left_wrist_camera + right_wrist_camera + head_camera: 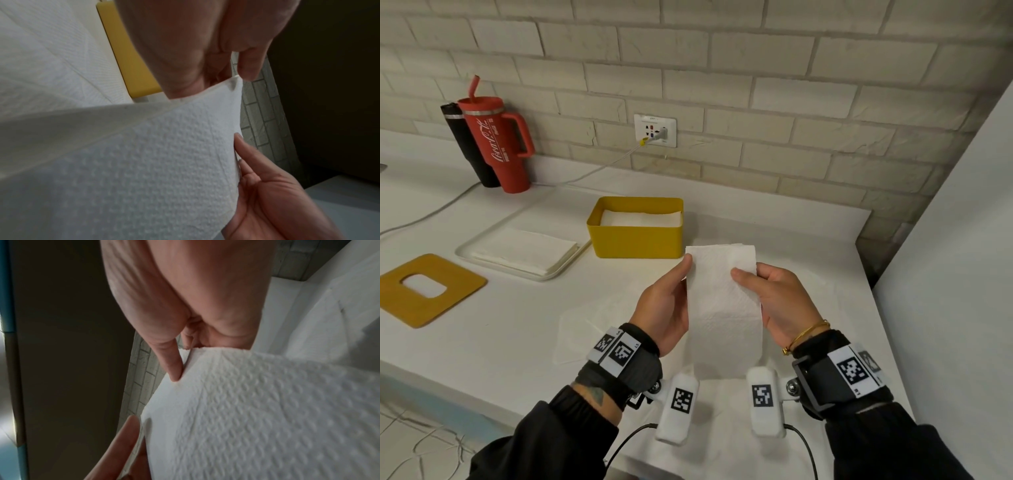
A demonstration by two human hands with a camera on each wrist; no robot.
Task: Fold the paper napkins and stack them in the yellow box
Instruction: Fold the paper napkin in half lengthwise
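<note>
A white embossed paper napkin folded into a long strip hangs upright above the counter between both hands. My left hand pinches its left edge, thumb at the top corner. My right hand pinches the right edge, thumb on the front face. Close up, the napkin fills the left wrist view, with my left hand at its top corner. In the right wrist view my right hand grips the napkin at its edge. The yellow box stands just beyond, with folded napkins inside.
A white tray with a stack of flat napkins lies left of the box. A yellow lid with a slot rests at the far left. A red tumbler, a black bottle and a cable stand by the brick wall.
</note>
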